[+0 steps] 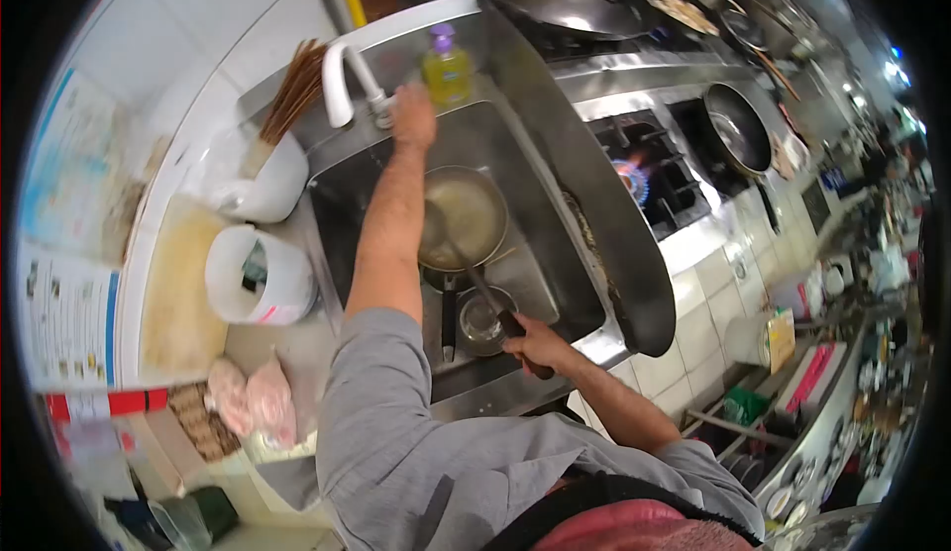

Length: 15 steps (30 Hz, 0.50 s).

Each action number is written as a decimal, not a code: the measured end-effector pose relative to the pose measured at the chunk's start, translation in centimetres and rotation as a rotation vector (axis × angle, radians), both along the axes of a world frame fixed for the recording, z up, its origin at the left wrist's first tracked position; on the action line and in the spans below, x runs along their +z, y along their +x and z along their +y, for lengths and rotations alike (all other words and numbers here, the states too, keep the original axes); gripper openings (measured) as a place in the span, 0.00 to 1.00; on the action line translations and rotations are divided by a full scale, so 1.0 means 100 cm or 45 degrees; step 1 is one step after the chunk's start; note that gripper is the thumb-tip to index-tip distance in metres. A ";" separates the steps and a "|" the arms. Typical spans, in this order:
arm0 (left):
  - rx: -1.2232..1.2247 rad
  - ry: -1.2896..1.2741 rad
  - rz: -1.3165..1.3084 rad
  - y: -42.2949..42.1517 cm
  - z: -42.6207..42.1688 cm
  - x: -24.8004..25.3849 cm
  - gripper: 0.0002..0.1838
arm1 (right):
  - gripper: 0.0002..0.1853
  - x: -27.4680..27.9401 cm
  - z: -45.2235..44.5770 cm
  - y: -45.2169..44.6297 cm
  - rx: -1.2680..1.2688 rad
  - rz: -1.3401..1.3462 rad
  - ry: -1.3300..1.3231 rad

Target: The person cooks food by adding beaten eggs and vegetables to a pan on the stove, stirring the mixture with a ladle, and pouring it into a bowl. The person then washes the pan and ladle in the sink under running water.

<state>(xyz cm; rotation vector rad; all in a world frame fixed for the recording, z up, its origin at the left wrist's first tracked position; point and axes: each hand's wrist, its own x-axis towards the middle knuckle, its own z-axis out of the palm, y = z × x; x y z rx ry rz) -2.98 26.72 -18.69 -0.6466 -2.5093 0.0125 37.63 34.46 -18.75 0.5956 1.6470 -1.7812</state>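
Note:
My left hand [413, 117] reaches across the sink [525, 244] and is closed at the base of the white faucet [340, 86]; its fingers are partly hidden. My right hand [542, 346] grips the dark handle of a long ladle [474, 276], whose head rests in a frying pan [480, 209]. Cloudy, pale liquid covers the pan's bottom. The pan sits in the sink with its black handle toward me. Below it in the sink lies a round clear or metal bowl [483, 325], partly behind the ladle. A yellow-green soap bottle [446, 68] with a purple pump stands behind my left hand.
Right of the sink, a stove burner [634, 170] is lit beside another frying pan [735, 125]. A large wok [570, 1] sits at the back. White buckets [253, 279], a bundle of sticks [294, 91] and bags of pale pink food [267, 398] stand left.

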 end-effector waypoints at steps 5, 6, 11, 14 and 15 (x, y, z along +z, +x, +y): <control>0.021 -0.270 -0.455 -0.060 0.012 0.012 0.11 | 0.28 0.029 -0.011 0.016 -0.183 -0.021 -0.066; 0.019 -0.281 -0.466 -0.064 0.012 0.012 0.09 | 0.23 0.032 -0.012 0.016 -0.260 -0.058 -0.202; 0.100 -0.300 -0.088 -0.044 0.012 0.002 0.10 | 0.12 0.027 -0.011 0.018 -0.531 -0.117 -0.692; 0.117 -0.218 -0.093 -0.026 0.004 0.010 0.13 | 0.07 0.024 -0.011 0.016 -0.606 -0.186 -0.937; 0.096 -0.164 -0.146 -0.018 0.001 0.010 0.15 | 0.07 0.022 -0.011 0.016 -0.599 -0.195 -1.042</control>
